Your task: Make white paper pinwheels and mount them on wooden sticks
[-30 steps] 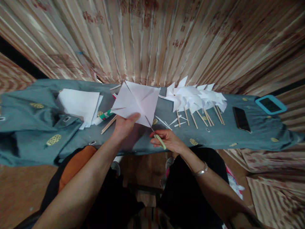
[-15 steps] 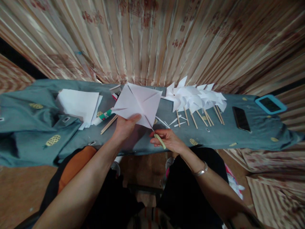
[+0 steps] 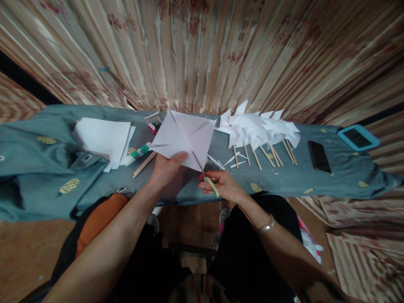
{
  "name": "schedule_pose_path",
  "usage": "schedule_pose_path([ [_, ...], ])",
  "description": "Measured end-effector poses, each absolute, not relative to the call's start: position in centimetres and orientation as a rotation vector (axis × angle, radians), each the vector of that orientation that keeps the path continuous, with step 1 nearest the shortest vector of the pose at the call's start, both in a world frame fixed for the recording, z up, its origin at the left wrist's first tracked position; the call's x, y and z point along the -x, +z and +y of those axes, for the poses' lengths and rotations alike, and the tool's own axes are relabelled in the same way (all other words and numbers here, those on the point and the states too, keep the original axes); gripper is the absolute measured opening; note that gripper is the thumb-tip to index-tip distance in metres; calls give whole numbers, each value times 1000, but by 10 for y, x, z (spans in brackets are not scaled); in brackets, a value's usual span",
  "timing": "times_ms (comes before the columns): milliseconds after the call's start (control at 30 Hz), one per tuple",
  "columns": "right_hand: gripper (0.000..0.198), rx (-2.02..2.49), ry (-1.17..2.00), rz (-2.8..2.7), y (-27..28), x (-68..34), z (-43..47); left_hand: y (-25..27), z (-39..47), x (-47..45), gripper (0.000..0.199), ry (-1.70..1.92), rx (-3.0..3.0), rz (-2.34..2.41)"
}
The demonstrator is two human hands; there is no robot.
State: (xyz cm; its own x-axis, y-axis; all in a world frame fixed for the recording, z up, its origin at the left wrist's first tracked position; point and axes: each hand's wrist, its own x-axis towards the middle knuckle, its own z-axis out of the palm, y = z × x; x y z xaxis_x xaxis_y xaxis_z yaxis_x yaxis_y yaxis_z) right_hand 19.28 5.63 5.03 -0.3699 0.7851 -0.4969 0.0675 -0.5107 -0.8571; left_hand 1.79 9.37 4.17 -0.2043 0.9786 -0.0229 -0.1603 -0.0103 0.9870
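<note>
My left hand [image 3: 170, 167] grips the lower edge of a square white sheet of paper [image 3: 198, 132], its thumb lying on top. Slits run from the sheet's corners toward its middle. In my right hand [image 3: 221, 184] is a pair of scissors [image 3: 212, 187] with pale green handles. Their blades lie along the slit at the sheet's near right corner; whether the blades are parted is hard to make out. The paper is held up above the table, hiding part of the cloth behind it.
A stack of white paper [image 3: 102, 139] and a green-and-white tube [image 3: 139, 153] lie left, beside wooden sticks [image 3: 144, 165]. To the right are several paper pinwheels [image 3: 257, 130] on sticks, paper scraps [image 3: 236, 160], a phone [image 3: 319, 156] and a blue-framed device [image 3: 358, 137]. A curtain [image 3: 202, 54] hangs behind the table.
The paper has shifted very slightly to the right and down with my left hand. My right hand and the scissors are almost where they were.
</note>
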Motion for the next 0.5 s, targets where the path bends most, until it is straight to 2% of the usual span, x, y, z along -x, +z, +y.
schedule_pose_path([
  [500, 52, 1389, 1920, -1148, 46, -193, 57, 46, 91, -21, 54, 1403, -920, 1233],
])
